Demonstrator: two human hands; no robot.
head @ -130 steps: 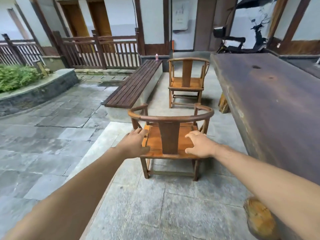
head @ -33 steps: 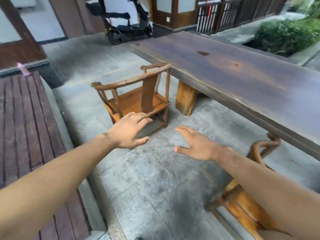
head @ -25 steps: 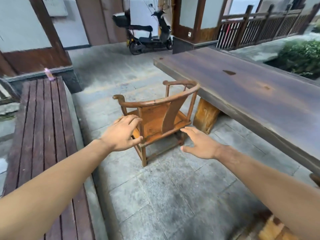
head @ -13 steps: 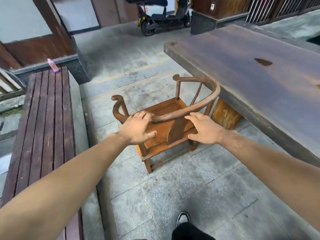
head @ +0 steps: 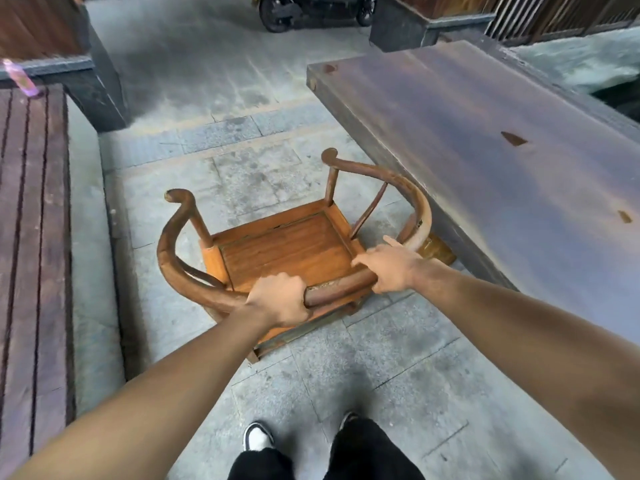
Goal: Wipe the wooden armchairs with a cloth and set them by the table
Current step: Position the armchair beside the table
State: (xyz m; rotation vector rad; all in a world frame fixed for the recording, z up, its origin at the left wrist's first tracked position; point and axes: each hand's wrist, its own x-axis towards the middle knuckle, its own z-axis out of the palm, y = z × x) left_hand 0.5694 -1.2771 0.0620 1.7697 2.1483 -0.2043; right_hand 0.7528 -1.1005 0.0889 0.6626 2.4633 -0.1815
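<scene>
The left hand [head: 280,299] is wrapped tight around the curved top rail of the armchair [head: 287,251]. The right hand [head: 391,268] grips the same rail beside it, index finger extended, near the long table [head: 502,140].

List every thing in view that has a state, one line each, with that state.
armchair: upright on the stone floor beside the table, seat bare, held by its curved top rail
left hand: closed around the rail
right hand: on the rail, fingers loosely spread
table: top bare
bench: slats bare
scooter: parked
</scene>
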